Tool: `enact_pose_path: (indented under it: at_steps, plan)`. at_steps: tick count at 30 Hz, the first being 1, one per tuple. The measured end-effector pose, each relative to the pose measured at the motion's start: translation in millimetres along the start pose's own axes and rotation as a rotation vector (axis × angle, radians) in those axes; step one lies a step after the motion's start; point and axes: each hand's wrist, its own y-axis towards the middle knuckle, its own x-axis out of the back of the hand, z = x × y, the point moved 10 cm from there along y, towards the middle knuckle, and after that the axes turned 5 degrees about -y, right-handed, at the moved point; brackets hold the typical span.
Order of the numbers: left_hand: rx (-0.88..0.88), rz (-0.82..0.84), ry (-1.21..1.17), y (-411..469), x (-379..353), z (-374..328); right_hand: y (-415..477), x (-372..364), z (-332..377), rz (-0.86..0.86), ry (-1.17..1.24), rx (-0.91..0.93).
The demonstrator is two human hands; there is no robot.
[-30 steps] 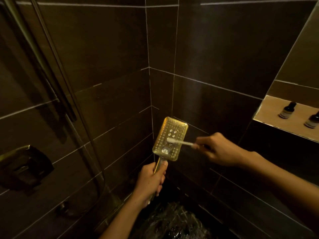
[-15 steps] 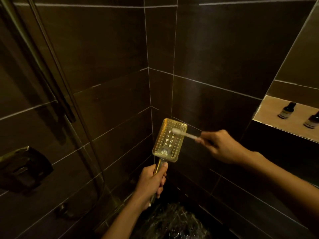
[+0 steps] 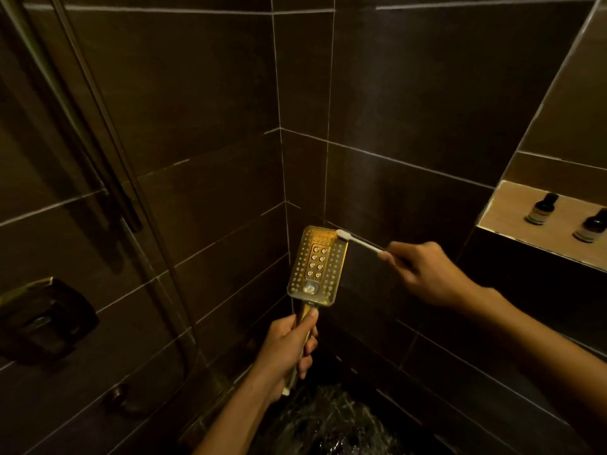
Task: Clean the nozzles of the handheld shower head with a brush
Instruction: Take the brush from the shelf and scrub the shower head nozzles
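Now left hand [image 3: 285,353] grips shower head [image 3: 317,265]; right hand [image 3: 427,274] pinches brush [image 3: 359,242]; bottle [image 3: 540,209] labels unreadable, perhaps.

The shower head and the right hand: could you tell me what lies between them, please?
In the head view, only the white brush spans from the right hand to the shower head, bristles at its top right corner.

The left hand [image 3: 289,349] comes up from below, forearm bare, fingers wrapped tight round the handle of the shower head [image 3: 317,266] with the thumb laid along it. The right hand [image 3: 423,274] reaches in from the right — pinching the brush [image 3: 359,242] between thumb and fingertips, arm outstretched.
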Motion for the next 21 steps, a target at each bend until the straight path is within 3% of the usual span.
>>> enact_pose_path:
  at_steps: [1, 5, 9, 14, 18, 21]
  plan:
    - [-0.001, 0.005, -0.003, -0.9, -1.0, -1.0, -1.0, 0.1, 2.6, 0.016, 0.007, 0.016]
    - [-0.001, 0.003, 0.004, -1.1, -0.7, -1.9, -23.2, -44.6, 31.7, 0.364, 0.039, 0.161]
    - [0.017, -0.003, -0.019, -1.4, -3.0, 0.1, -6.9, -3.4, 8.6, 0.055, -0.014, 0.054]
    - [0.022, 0.005, -0.022, -2.1, -6.9, 0.6, -30.2, -47.4, 35.1, 0.333, -0.019, 0.194]
    - [0.032, 0.009, -0.029, -3.5, -9.5, 1.6, -14.1, -11.6, 6.0, 0.067, 0.012, 0.021]
    - [0.033, 0.009, -0.028, -2.2, -10.2, 1.1, -23.3, -33.1, 20.9, 0.237, 0.013, 0.153]
